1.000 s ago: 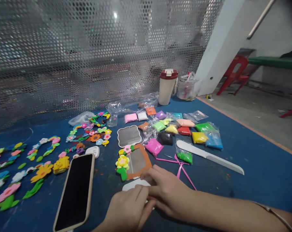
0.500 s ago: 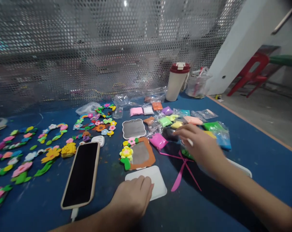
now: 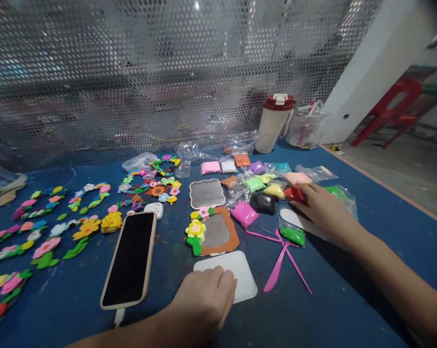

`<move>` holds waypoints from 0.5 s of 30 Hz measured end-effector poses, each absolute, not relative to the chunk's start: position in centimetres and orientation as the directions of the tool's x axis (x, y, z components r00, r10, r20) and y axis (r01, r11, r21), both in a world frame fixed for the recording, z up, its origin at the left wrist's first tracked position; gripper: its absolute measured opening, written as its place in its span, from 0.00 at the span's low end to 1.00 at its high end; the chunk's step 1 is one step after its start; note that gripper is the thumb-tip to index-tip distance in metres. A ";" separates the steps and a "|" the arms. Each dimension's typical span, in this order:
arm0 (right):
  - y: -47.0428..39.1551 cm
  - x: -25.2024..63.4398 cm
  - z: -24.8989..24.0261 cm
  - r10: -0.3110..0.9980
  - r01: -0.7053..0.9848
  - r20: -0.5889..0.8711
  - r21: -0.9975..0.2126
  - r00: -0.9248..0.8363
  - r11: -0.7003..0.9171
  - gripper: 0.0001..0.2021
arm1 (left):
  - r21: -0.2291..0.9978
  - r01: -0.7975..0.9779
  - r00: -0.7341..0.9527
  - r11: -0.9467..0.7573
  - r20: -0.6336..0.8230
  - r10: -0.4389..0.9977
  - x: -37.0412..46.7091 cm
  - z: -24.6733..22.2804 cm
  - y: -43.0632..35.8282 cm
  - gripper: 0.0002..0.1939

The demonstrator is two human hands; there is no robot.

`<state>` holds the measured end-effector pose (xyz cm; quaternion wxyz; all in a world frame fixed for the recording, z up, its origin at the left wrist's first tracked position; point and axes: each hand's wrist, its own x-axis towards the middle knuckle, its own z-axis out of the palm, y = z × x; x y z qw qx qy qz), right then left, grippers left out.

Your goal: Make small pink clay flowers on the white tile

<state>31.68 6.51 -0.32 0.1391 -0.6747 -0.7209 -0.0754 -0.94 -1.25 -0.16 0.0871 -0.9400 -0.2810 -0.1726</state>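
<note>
My left hand (image 3: 205, 295) rests with curled fingers on a white rounded plate (image 3: 245, 275); whatever it may hold is hidden. Over on the right, my right hand (image 3: 323, 208) has its thumb and fingers around the edge of a red clay packet (image 3: 294, 194). A black clay packet (image 3: 262, 203) lies just left of that. Below the right hand are a white flat piece (image 3: 301, 221) and a green clay packet (image 3: 292, 236). Pink plastic modelling tools (image 3: 276, 268) lie crossed between my hands. Behind the plate sits a mirror with a brown clay frame and flowers (image 3: 227, 232).
A phone (image 3: 129, 261) on a cable lies at the left, near several flower-decorated clay frames (image 3: 46, 246). A plain white-framed mirror (image 3: 206, 194) and more clay packets (image 3: 254, 183) spread across the middle. At the back stand a tumbler (image 3: 272, 125) and a perforated metal screen (image 3: 149, 87).
My right hand has moved right, from above the black packet to the red one, uncovering the green packet. The left hand stays on the plate. The view has shifted slightly left.
</note>
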 end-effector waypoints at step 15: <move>6.2 29.8 0.9 0.952 0.998 0.305 -0.062 -0.014 0.034 0.21 | -0.067 0.563 0.792 -0.824 0.327 0.515 -1.1 -0.5 -1.2 0.09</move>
